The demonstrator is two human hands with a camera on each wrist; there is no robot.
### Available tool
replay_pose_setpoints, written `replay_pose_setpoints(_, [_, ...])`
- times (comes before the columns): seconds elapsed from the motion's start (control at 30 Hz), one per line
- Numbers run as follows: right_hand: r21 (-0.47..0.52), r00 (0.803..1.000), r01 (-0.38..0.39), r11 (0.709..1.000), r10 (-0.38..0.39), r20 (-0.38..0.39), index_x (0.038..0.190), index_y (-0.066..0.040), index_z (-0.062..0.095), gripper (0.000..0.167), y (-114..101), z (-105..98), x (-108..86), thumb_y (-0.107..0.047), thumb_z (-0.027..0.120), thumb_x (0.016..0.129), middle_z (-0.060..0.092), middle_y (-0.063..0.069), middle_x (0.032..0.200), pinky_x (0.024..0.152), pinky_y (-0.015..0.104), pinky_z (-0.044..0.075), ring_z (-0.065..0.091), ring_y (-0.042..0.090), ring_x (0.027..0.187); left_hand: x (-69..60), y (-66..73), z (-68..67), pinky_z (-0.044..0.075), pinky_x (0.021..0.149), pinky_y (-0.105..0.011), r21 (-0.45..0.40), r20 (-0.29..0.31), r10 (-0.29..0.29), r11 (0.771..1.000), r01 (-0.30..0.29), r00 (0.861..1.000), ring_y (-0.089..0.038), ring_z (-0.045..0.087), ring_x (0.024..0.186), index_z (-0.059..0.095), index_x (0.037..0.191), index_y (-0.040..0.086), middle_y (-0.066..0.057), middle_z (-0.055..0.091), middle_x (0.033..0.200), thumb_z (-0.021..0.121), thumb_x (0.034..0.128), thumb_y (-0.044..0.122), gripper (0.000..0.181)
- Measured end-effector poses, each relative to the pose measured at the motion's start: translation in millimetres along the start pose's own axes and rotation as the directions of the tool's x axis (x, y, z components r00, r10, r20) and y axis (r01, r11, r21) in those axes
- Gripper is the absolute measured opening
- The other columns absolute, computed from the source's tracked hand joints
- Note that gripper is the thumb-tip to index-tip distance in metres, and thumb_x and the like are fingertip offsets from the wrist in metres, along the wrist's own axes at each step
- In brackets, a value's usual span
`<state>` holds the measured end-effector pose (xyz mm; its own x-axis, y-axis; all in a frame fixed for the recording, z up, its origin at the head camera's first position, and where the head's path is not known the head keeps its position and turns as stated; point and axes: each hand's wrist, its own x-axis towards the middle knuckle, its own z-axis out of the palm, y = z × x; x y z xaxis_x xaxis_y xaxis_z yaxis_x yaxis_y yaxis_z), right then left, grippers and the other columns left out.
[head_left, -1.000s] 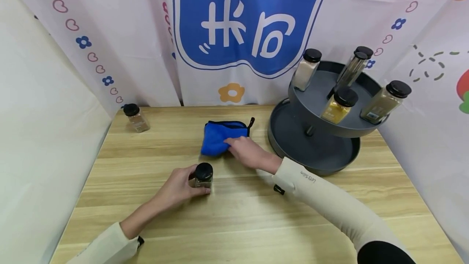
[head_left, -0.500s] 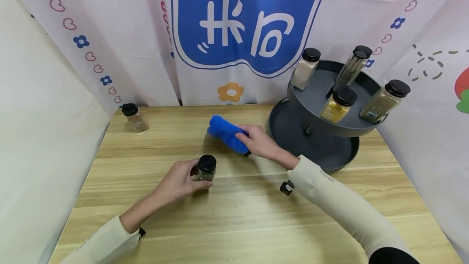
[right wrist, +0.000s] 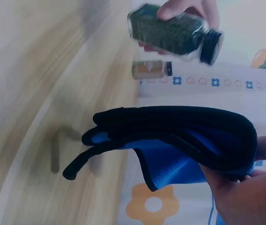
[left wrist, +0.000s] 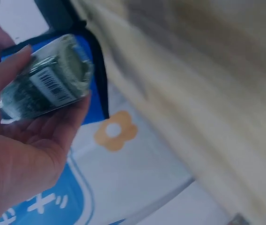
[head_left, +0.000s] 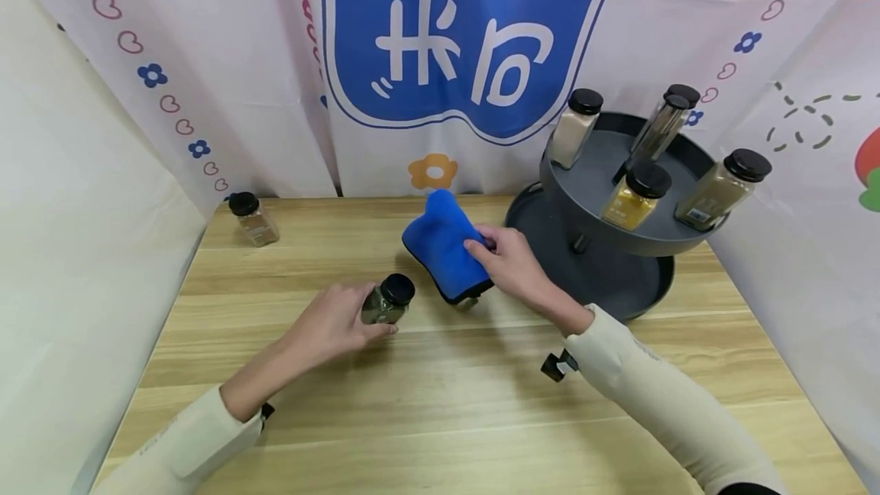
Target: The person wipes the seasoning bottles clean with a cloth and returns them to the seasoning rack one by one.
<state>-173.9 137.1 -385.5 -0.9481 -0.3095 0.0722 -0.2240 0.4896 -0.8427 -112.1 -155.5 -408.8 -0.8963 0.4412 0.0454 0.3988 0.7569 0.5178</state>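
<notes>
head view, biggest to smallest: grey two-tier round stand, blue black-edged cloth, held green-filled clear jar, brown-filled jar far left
Grey two-tier stand
Blue black-edged cloth
Green jar, brown jar: too alike to rank

Black-edged blue folded fabric cloth (head_left: 443, 250); black-lidded, dark-green-filled square glass jar (head_left: 380, 308); pale yellowish wood-grained bench (head_left: 440, 418); dark grey round two-tier stand (head_left: 574, 211).

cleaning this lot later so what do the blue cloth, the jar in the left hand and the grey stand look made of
Blue cloth: soft, matte fabric, perhaps microfibre, since it folds and drapes. Jar: clear, glossy glass or hard plastic; green contents show through. Grey stand: smooth, dull, no grain; maybe coated metal or plastic, can't tell which.
</notes>
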Motion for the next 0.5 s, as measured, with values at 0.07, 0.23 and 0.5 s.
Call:
replay_pose_setpoints(0.07, [0.01,1.0,-0.008,1.0,0.009,-0.023,0.128,0.0,0.072,0.028,-1.9,0.1,-5.7,-0.017,0.062,0.108,0.077,0.014,0.107,0.081,0.038,0.06,0.073,0.022,0.091,2.6,3.2,-4.3,0.037,0.05,-0.025,0.047,0.01,0.009,0.999,-0.009,1.0,-0.008,0.044,0.055,0.068,0.097,0.006,0.006,0.054,0.065,0.092,0.0824,0.025,0.034])
replay_pose_setpoints(0.23, [0.028,0.998,-0.018,0.999,0.019,-0.057,0.129,-0.001,0.073,0.028,-6.8,4.6,-21.3,-0.017,0.063,0.107,0.073,0.011,0.087,0.07,0.03,0.056,0.069,0.019,0.076,9.5,10.6,-11.4,0.037,0.048,-0.026,0.141,0.028,0.033,0.989,-0.037,0.999,-0.01,0.045,0.055,0.066,0.088,0.009,0.006,0.053,0.064,0.093,0.0779,0.014,0.029])
replay_pose_setpoints(0.5, [0.03,0.989,0.037,0.999,-0.033,-0.146,0.123,-0.002,0.077,0.024,-15.1,24.3,-43.6,-0.014,0.068,0.104,0.065,0.001,0.071,0.057,0.021,0.045,0.058,0.01,0.061,21.8,24.8,-14.5,0.038,0.043,-0.028,0.257,0.022,0.045,0.965,-0.049,0.999,-0.013,0.05,0.053,0.076,0.1,0.009,0.001,0.063,0.068,0.098,0.0709,0.019,0.038])
